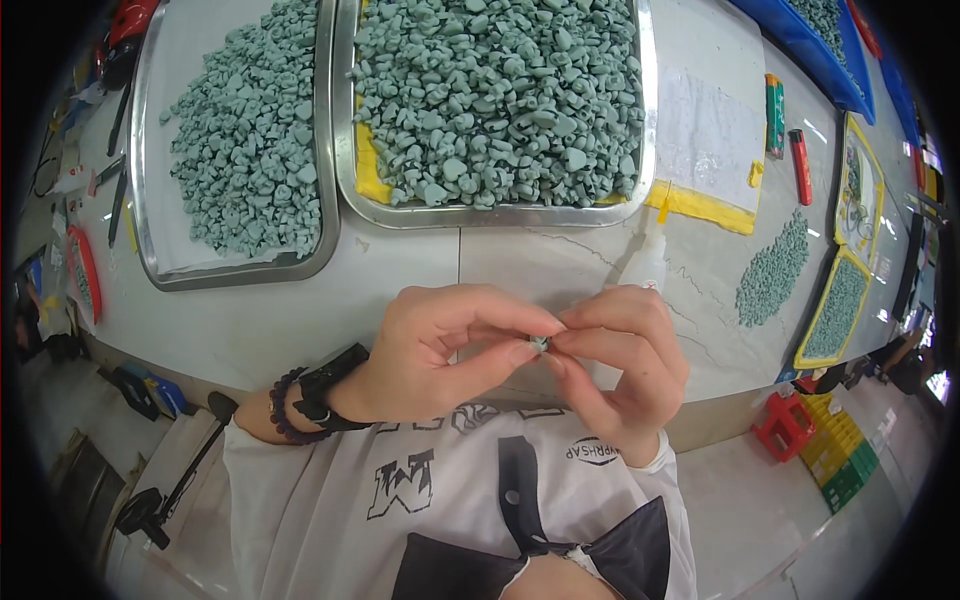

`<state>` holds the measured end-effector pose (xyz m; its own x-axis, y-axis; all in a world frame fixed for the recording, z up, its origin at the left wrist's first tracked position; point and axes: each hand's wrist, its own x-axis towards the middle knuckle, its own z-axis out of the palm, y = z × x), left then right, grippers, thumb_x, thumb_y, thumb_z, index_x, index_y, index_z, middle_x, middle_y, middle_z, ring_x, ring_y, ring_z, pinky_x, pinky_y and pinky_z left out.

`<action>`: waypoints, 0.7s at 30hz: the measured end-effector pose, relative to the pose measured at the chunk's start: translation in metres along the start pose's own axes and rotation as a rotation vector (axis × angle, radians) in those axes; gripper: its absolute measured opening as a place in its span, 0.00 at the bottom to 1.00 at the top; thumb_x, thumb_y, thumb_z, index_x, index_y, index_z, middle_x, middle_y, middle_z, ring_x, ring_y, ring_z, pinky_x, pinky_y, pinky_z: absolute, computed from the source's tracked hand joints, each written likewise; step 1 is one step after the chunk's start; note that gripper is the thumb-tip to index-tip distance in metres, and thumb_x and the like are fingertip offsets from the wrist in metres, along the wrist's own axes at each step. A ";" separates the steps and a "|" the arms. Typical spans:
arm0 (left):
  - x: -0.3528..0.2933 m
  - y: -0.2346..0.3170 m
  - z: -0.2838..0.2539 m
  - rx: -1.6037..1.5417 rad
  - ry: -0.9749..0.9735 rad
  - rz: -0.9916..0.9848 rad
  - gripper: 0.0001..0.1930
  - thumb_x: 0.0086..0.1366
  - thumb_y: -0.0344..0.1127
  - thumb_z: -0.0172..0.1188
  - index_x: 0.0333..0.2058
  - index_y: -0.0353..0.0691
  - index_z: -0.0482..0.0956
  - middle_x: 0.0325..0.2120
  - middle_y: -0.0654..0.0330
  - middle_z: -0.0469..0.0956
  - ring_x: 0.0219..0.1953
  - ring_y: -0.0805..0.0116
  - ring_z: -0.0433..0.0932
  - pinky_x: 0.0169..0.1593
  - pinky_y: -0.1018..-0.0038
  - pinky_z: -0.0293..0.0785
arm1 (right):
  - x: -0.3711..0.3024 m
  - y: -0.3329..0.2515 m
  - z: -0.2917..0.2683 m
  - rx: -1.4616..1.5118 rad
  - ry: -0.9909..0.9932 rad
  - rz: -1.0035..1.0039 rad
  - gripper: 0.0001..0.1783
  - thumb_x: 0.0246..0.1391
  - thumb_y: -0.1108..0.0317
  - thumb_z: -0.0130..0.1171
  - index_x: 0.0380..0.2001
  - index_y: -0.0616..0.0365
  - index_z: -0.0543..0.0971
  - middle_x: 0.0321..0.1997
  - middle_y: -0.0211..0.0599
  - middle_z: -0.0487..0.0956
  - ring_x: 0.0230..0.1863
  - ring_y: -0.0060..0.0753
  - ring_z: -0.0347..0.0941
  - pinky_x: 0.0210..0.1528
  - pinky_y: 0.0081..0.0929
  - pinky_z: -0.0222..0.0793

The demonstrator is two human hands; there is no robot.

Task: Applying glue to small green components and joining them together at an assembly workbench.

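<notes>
My left hand (pixel 445 350), with a dark watch and a beaded bracelet at its wrist, meets my right hand (pixel 625 360) just in front of my chest. A tiny grey-green piece (pixel 541 344) is pinched between the fingertips of both hands; the fingers hide most of it. Beyond them stands a metal tray (pixel 500 216) heaped with small grey-green pieces (pixel 500 110) over a yellow-edged sheet. Another metal tray (pixel 240 274), on the left, holds more such pieces (pixel 250 140). Just past my right hand is a white squeeze bottle (pixel 646 258) with a yellow nozzle.
A yellow-edged white sheet (pixel 708 130) lies right of the trays, near a green stick-shaped item (pixel 775 115) and a red one (pixel 800 167). Farther right are a loose pile of smaller pieces (pixel 773 268), a yellow-rimmed tray (pixel 803 357) and a blue bin (pixel 815 50). A red stool (pixel 783 427) stands below.
</notes>
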<state>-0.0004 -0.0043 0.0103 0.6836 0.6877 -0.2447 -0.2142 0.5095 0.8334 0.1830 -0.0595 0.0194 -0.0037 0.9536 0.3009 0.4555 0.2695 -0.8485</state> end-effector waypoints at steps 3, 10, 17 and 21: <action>0.002 0.002 -0.002 0.103 -0.036 0.068 0.11 0.55 0.13 0.53 0.39 0.24 0.75 0.38 0.45 0.77 0.44 0.62 0.78 0.47 0.71 0.75 | 0.000 0.000 -0.001 0.002 -0.013 0.011 0.13 0.33 0.80 0.64 0.28 0.62 0.77 0.33 0.42 0.77 0.32 0.38 0.72 0.35 0.32 0.66; 0.003 -0.004 -0.010 0.121 -0.072 0.112 0.11 0.54 0.13 0.54 0.38 0.25 0.75 0.39 0.44 0.77 0.42 0.61 0.78 0.46 0.71 0.75 | -0.003 -0.008 0.007 0.016 0.003 0.073 0.16 0.31 0.81 0.64 0.29 0.59 0.76 0.34 0.40 0.77 0.33 0.38 0.73 0.39 0.37 0.67; 0.004 0.007 -0.003 -0.264 -0.002 -0.172 0.13 0.55 0.14 0.53 0.40 0.27 0.74 0.40 0.44 0.76 0.40 0.61 0.79 0.44 0.71 0.76 | -0.001 -0.026 -0.010 -0.110 0.107 -0.148 0.10 0.36 0.73 0.63 0.26 0.53 0.75 0.33 0.35 0.78 0.33 0.34 0.74 0.40 0.37 0.66; 0.007 0.010 -0.008 -0.347 -0.044 -0.274 0.14 0.54 0.14 0.52 0.40 0.29 0.74 0.41 0.44 0.76 0.39 0.60 0.79 0.43 0.70 0.77 | 0.010 -0.065 -0.005 -0.015 -0.098 -0.445 0.02 0.44 0.69 0.54 0.24 0.51 0.75 0.30 0.30 0.78 0.26 0.31 0.73 0.35 0.32 0.67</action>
<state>-0.0029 0.0097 0.0127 0.7754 0.4840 -0.4056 -0.2375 0.8186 0.5229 0.1578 -0.0685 0.0799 -0.2861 0.7539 0.5914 0.4032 0.6547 -0.6394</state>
